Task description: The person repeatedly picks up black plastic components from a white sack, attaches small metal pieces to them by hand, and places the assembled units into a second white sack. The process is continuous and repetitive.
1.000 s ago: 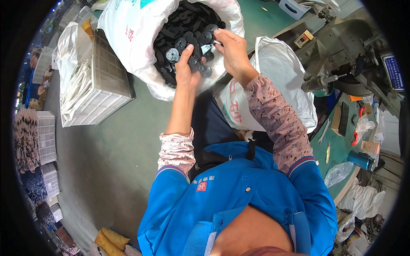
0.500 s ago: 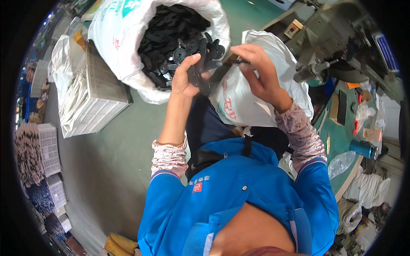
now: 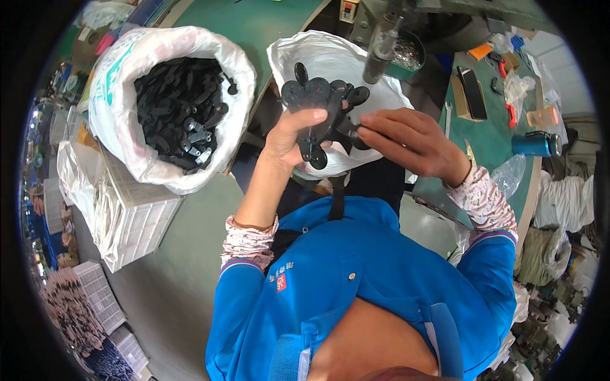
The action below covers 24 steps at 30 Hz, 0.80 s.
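My left hand (image 3: pixel 287 134) is closed around a bunch of black plastic parts (image 3: pixel 318 101), long pieces with round, disc-like ends that fan out past the thumb. To its right, my right hand (image 3: pixel 416 141) pinches the end of one black plastic part (image 3: pixel 356 134) of this bunch between its fingertips. Both hands are over an open white woven sack (image 3: pixel 286 49), whose inside is largely hidden by them. On the left stands another white sack (image 3: pixel 238 60), full of similar black parts (image 3: pixel 175 101), a few with shiny metal bits.
A drill-like machine spindle (image 3: pixel 383 51) comes down beside the right sack, next to a green tub of metal shavings (image 3: pixel 408 54). The green bench (image 3: pixel 492 143) at right carries a wrench (image 3: pixel 448 119), a phone (image 3: pixel 471 94) and a blue flask (image 3: pixel 535 145). White crates (image 3: pixel 149 219) stand left.
The view has swung right, and my hands are now over the right sack instead of by the full one. The bunch is spread wider, and my right hand has come to it.
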Tool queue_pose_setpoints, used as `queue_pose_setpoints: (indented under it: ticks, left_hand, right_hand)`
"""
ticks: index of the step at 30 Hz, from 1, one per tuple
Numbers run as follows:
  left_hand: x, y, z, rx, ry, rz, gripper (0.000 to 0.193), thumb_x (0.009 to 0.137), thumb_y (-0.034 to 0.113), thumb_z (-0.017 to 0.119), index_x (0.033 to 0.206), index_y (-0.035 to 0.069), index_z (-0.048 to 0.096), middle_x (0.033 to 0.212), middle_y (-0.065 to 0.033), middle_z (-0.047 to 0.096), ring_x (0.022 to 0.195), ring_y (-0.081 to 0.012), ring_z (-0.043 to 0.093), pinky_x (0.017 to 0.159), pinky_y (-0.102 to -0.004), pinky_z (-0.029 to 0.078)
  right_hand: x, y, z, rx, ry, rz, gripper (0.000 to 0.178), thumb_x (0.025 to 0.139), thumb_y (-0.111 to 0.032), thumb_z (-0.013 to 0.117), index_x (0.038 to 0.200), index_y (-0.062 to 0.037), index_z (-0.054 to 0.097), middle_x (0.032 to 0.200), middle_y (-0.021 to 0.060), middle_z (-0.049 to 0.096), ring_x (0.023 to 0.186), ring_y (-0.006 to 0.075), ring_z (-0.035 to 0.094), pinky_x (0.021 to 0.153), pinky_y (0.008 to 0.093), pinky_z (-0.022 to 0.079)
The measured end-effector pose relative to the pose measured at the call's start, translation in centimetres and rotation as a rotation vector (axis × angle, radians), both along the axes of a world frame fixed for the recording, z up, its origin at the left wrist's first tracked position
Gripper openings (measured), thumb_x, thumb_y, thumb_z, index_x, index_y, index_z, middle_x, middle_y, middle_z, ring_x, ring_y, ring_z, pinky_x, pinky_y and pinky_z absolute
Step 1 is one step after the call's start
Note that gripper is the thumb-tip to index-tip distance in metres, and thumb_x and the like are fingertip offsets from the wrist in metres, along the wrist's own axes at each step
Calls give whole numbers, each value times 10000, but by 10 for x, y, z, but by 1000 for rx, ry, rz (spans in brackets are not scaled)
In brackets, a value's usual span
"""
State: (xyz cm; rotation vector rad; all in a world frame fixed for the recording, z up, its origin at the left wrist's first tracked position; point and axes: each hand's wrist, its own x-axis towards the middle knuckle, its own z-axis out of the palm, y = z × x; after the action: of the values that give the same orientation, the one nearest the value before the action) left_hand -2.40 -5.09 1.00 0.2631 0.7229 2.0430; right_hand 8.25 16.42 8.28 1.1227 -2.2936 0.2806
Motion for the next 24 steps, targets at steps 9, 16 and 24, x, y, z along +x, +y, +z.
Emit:
queue_pose_setpoints:
  ticks: [9, 16, 24]
  left_hand:
    - [5, 15, 2, -88, 89, 162, 419, 750, 113, 694, 1131, -8, 568, 1028, -143, 652, 817, -207, 650, 527, -274, 503]
    - [12, 21, -1, -121, 194, 224, 413, 789, 76, 657, 1167, -45, 540, 1039, -162, 631, 850, -220, 655, 492, -275, 518]
    - [11, 28, -1, -125, 219, 285, 379, 779, 80, 671, 1124, -42, 574, 980, -141, 650, 795, -197, 663, 499, -257, 523]
  right_hand:
    - [2, 23, 31, -1028, -750, -594, 298, 882, -118, 637, 1175, -60, 644, 806, 59, 659, 628, 80, 551, 563, 226, 449]
    - [-67, 50, 35, -1294, -706, -387, 276, 943, -148, 550, 1145, 40, 567, 767, 89, 653, 452, 93, 507, 409, 211, 380]
    - [-82, 71, 9, -1181, -988, -515, 401, 942, -172, 568, 1305, -8, 513, 910, 79, 655, 593, 69, 538, 458, 208, 392]
